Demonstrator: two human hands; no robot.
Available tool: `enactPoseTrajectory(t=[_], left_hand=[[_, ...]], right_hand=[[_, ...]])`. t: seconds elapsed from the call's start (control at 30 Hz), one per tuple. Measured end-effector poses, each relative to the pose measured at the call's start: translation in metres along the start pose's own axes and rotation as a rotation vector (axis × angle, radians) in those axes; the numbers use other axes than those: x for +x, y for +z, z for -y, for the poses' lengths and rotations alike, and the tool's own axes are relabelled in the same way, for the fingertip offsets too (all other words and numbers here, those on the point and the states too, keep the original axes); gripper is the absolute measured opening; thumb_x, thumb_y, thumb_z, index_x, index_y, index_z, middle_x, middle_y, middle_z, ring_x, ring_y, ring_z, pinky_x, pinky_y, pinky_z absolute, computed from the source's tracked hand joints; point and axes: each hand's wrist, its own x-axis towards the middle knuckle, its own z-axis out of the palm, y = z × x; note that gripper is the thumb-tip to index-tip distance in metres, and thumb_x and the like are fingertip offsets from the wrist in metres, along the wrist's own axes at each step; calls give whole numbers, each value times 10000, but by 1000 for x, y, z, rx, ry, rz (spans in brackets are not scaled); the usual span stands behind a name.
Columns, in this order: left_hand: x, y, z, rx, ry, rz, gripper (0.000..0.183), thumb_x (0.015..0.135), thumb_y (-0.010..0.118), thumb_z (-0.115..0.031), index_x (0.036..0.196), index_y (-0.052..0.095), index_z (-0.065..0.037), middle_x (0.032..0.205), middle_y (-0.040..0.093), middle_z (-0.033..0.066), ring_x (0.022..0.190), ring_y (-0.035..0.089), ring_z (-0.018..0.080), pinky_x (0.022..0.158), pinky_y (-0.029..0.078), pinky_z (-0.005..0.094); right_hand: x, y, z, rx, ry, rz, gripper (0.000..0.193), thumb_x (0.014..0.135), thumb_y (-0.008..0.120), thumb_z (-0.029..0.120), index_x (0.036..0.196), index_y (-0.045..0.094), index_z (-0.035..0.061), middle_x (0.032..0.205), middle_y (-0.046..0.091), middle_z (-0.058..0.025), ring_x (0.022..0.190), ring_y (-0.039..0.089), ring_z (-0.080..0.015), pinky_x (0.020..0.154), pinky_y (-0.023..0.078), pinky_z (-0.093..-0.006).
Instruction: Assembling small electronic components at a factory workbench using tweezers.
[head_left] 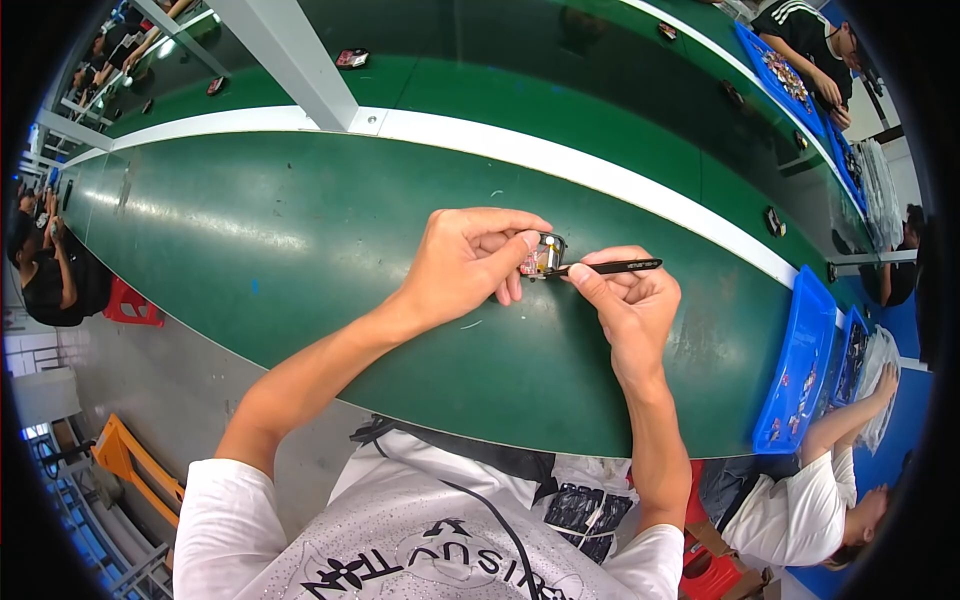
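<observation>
Your left hand pinches the small device between thumb and fingers, over the middle of the green tabletop, between its far and near edges. Your right hand pinches a pair of black tweezers, whose tips are at the device's lower right side; you cannot tell from here whether they grip anything.

The device looks light, with a stiff dark rim and smooth sides that may slip. Its exposed red and metallic insides are probably fragile, so hold it by the rim and keep hard pressure off the middle. Your left thumb and fingers hide part of it.

Along the tabletop's far edge runs a white rail, with a pale post rising from it. Beyond lies a dark green surface bearing small pieces. At the tabletop's right end, a blue tray bounds your right side, and a co-worker reaches forward beyond it.
</observation>
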Motion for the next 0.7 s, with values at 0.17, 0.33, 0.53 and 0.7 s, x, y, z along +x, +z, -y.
enactPoseTrajectory(t=[0.17,0.33,0.53,0.7], left_hand=[[2,-2,-1,-47,-27,55,265,1030,592,-113,1209,675,64,869,705,101,614,673,137,506,548,246],[3,-4,-4,-154,-81,155,314,1062,534,-171,1236,649,63,924,697,113,639,676,149,515,564,248],[4,-8,-8,-308,-148,205,362,1008,536,-159,1277,615,69,991,682,137,715,670,165,516,563,263],[3,-7,-3,-230,-58,237,405,951,530,-137,1288,598,76,1021,684,141,731,673,174,520,562,266]], right_hand=[[0,-2,-2,9,-13,-6,135,871,775,-43,972,685,-45,787,694,-35,615,545,-3,521,378,-156],[-2,-1,-14,-19,-275,-56,142,858,791,-36,961,694,-30,774,685,-20,568,485,12,495,336,-161],[-4,-1,-15,-76,-400,-122,154,830,819,-33,936,708,-21,844,712,-55,576,510,-5,499,370,-165],[-6,0,-14,-65,-372,-101,151,828,823,-26,932,714,-21,846,716,-55,573,508,-5,496,365,-168]])
